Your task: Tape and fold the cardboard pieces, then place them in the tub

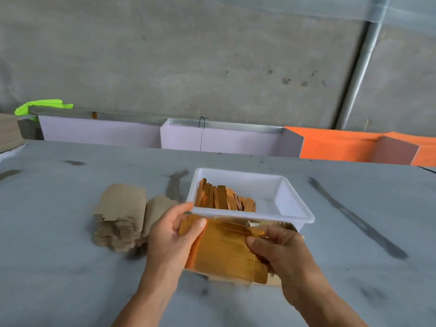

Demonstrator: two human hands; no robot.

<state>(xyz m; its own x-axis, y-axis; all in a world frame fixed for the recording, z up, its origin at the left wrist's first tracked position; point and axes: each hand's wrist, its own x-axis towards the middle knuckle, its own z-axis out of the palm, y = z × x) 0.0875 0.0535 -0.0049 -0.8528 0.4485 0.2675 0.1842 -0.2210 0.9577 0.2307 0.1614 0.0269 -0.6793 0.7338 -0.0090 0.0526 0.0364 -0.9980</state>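
**Both hands on the taped piece**

Left hand (173, 234) and right hand (280, 251) both pinch the flat orange-taped cardboard piece (224, 252) at lower centre, just below the white plastic tub (292, 208) holding folded orange pieces (224, 197); plain brown cardboard stack (120, 215) sits left.

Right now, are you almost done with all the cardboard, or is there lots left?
Some is done: a row of folded orange pieces already stands in the white tub, filling its left part. In hand: the left hand and right hand both have a grip on one taped orange-brown piece just in front of the tub. Left to do: a thick stack of plain brown cardboard waits on the table, so plenty remains.
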